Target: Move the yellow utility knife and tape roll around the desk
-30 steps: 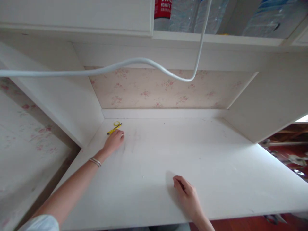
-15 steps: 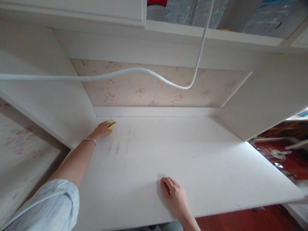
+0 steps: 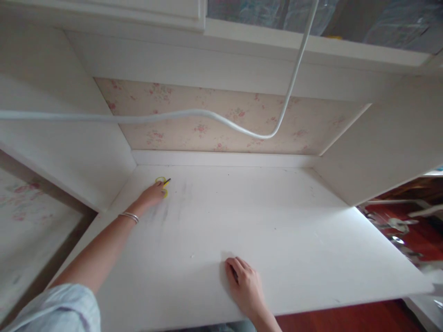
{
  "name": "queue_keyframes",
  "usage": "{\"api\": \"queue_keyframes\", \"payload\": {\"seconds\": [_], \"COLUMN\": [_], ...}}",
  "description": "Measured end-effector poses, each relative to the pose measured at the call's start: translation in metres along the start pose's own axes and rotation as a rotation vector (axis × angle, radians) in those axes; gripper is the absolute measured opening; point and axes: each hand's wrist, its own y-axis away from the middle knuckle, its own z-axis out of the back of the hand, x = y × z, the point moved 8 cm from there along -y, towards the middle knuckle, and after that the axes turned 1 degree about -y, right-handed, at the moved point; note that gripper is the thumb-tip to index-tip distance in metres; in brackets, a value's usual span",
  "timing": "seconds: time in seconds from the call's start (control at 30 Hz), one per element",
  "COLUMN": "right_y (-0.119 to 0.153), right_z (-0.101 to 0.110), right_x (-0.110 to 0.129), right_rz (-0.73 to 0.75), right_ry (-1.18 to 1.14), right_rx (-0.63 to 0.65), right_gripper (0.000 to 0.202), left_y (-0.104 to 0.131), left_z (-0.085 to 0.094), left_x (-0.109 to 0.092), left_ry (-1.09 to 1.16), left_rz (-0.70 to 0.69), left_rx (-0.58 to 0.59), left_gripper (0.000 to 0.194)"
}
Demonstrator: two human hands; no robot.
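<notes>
At the far left of the white tabletop [image 3: 221,207], my left hand [image 3: 152,193] is closed on a small pair of yellow-handled scissors [image 3: 166,182]. Their short dark blades point right and away from me. Part of the handles is hidden by my fingers. Near the front edge, my right hand [image 3: 245,282] rests on the tabletop with its fingers curled in; what it holds, if anything, is hidden.
A white cable [image 3: 207,113] hangs across the upper view. Side panels [image 3: 391,138] and a floral back wall [image 3: 200,129] enclose the tabletop, below a cupboard [image 3: 138,11]. Beyond the right edge are objects on a red floor [image 3: 422,230].
My left hand has moved slightly right and its fingers have closed on the scissors, which sit a little further right in view. My right hand stays curled. The view has shifted slightly.
</notes>
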Motion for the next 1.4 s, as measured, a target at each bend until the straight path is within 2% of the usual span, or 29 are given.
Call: {"api": "queue_keyframes", "payload": {"seconds": [0.17,0.33,0.43,0.53,0.73,0.9,1.13,1.27,1.4], "right_y": [0.001,0.001,0.001,-0.003,-0.022,-0.045,-0.057,-0.053,-0.050], "right_z": [0.001,0.003,0.002,0.000,0.001,-0.008,-0.024,-0.027,-0.027], "right_x": [0.003,0.006,0.006,0.005,0.018,0.034,0.033,0.023,0.014], "right_rz": [0.043,0.048,0.036,0.012,0.013,0.090,0.123,0.124,0.098], "right_ry": [0.011,0.003,-0.002,-0.018,-0.049,0.048,0.114,0.048,-0.018], "right_rx": [0.003,0.006,0.014,0.042,0.073,0.097,0.020,-0.061,-0.099], "right_gripper": [0.024,0.024,0.026,0.027,0.027,0.035,0.037,0.032,0.031], "left_y": [0.058,0.115,0.135,0.145,0.166,0.176,0.151,0.132,0.116], "left_z": [-0.017,-0.019,-0.018,-0.018,-0.018,-0.015,-0.004,-0.012,-0.022], "left_x": [-0.060,-0.131,-0.163,-0.179,-0.186,-0.169,-0.126,-0.123,-0.125], "left_ry": [-0.016,0.001,0.060,0.140,0.255,0.280,0.273,0.354,0.417], "left_rz": [0.029,0.035,-0.001,-0.030,-0.091,-0.118,-0.138,-0.223,-0.226], "left_rx": [-0.031,-0.138,-0.175,-0.156,-0.111,-0.136,-0.317,-0.313,-0.280], "left_gripper": [0.041,0.038,0.036,0.037,0.038,0.029,0.033,0.039,0.040]}}
